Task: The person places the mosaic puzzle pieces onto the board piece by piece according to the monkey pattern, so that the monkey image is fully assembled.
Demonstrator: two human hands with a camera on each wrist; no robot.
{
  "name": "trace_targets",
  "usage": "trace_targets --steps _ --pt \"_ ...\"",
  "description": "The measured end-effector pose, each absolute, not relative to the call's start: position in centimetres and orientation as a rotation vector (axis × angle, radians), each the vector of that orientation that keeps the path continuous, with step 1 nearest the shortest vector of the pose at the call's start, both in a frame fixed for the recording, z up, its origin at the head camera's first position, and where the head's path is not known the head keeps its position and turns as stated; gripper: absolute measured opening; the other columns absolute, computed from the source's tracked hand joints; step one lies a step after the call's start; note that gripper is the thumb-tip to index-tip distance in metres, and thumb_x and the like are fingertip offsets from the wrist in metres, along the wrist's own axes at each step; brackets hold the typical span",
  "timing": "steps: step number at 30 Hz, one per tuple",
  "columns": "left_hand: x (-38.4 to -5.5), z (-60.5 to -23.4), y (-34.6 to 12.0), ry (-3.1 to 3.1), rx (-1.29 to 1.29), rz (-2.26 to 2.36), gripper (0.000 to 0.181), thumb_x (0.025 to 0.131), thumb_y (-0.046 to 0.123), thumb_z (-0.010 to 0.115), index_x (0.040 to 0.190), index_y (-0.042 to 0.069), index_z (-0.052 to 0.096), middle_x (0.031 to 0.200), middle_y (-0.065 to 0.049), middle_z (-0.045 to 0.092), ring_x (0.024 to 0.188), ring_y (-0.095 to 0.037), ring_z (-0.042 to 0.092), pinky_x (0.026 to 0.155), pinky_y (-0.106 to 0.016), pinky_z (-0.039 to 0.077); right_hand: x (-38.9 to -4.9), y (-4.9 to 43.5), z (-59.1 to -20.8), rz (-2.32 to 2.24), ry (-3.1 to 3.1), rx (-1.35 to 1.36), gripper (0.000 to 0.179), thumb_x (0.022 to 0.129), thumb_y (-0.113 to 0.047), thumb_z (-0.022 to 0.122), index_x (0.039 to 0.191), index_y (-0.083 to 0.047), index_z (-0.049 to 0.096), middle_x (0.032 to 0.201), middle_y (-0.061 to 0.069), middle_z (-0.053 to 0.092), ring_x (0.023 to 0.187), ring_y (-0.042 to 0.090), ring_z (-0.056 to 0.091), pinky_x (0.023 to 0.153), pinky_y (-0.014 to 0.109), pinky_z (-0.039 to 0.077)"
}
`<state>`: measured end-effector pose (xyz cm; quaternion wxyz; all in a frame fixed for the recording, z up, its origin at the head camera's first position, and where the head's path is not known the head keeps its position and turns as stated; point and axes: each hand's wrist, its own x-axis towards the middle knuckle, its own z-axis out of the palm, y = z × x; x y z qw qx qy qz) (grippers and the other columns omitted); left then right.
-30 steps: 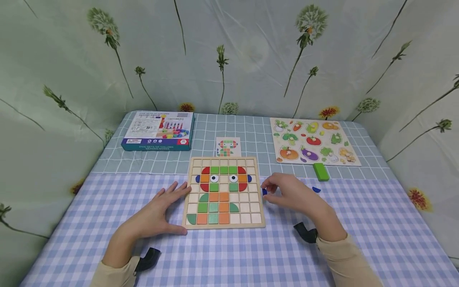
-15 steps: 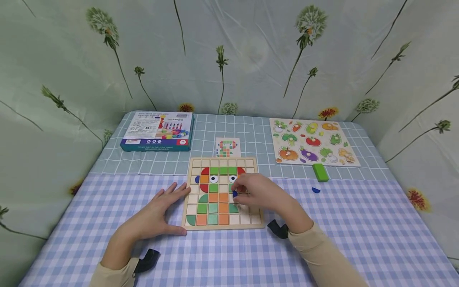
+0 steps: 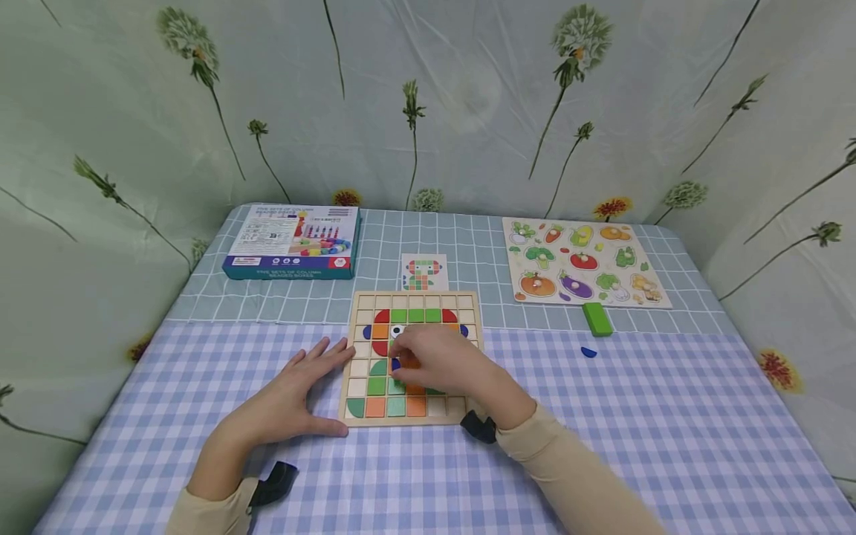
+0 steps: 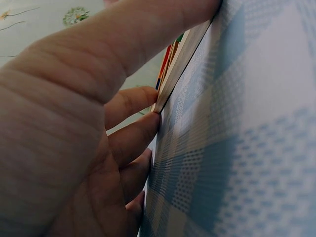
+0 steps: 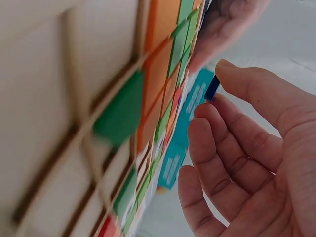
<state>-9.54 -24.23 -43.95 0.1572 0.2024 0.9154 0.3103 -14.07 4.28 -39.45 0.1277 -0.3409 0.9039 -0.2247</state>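
A wooden grid board [image 3: 361, 302] lies on the checked cloth, with red, green, orange, white and blue pieces set in many of its squares. Over its middle, my right hand [image 3: 444, 360] pinches a small blue piece [image 5: 212, 89] between thumb and index finger. That hand covers part of the pattern in the head view. My left hand [image 3: 287, 397] has its fingers spread, and fingertips and thumb touch the board's left edge [image 4: 170, 74]. A small picture card [image 3: 424, 272] with a similar pattern lies just behind the board.
A second blue half-round piece [image 3: 588, 352] lies right of the board, near a green block [image 3: 597, 319]. Behind that is a vegetable puzzle board [image 3: 588, 261]. A boxed bead set [image 3: 292, 242] sits at the back left. A flowered curtain [image 3: 468, 96] hangs behind the table.
My right hand has moved left from beside the board to over its middle, carrying the blue piece. The left hand has stayed at the board's left edge.
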Motion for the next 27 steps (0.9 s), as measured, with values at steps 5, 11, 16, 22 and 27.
trace_targets --steps 5,11,16,22,27 --pt "-9.5 -43.9 -24.3 2.623 0.582 0.891 0.116 0.072 0.061 0.095 0.167 0.024 0.04 0.177 -0.007 0.033 0.167 -0.045 0.017 0.13 -0.076 0.009 -14.1 2.1 -40.0 -0.649 2.588 -1.037 0.024 0.098 -0.03 0.08 0.115 -0.013 0.08 0.089 -0.004 0.066 0.082 0.009 0.056 0.074 0.02 0.048" --pt "-9.5 -43.7 -24.3 2.626 0.574 0.897 0.123 0.071 0.06 0.095 0.17 0.021 0.034 0.176 -0.012 0.034 0.165 -0.046 0.021 0.13 -0.074 0.011 -13.8 0.0 -40.4 -0.598 2.581 -1.022 0.026 0.098 -0.031 0.081 0.116 -0.014 0.081 0.087 -0.006 0.068 0.079 0.006 0.056 0.07 0.017 0.047" --pt "-9.6 -43.7 -24.4 2.623 0.582 0.905 0.123 0.071 0.059 0.096 0.17 0.02 0.033 0.176 -0.013 0.034 0.165 -0.046 0.021 0.13 -0.074 0.011 -13.6 -1.1 -40.8 -0.539 2.607 -1.003 0.026 0.096 -0.034 0.082 0.116 -0.018 0.082 0.088 -0.009 0.069 0.077 0.005 0.057 0.068 0.016 0.047" --pt "-9.6 -43.8 -24.5 2.626 0.588 0.897 0.123 0.071 0.06 0.095 0.17 0.019 0.033 0.176 -0.013 0.034 0.165 -0.046 0.021 0.13 -0.074 0.011 -13.6 -1.6 -41.0 -0.515 2.614 -1.035 0.026 0.096 -0.035 0.083 0.116 -0.018 0.083 0.086 -0.008 0.067 0.076 0.005 0.056 0.066 0.017 0.045" --pt "-9.7 -43.9 -24.5 2.625 0.594 0.898 0.123 0.072 0.061 0.095 0.17 0.019 0.033 0.176 -0.012 0.034 0.165 -0.047 0.021 0.13 -0.075 0.011 -13.6 -1.6 -41.1 -0.516 2.606 -1.045 0.023 0.097 -0.033 0.082 0.114 -0.017 0.083 0.092 -0.008 0.071 0.079 0.004 0.058 0.07 0.016 0.049"
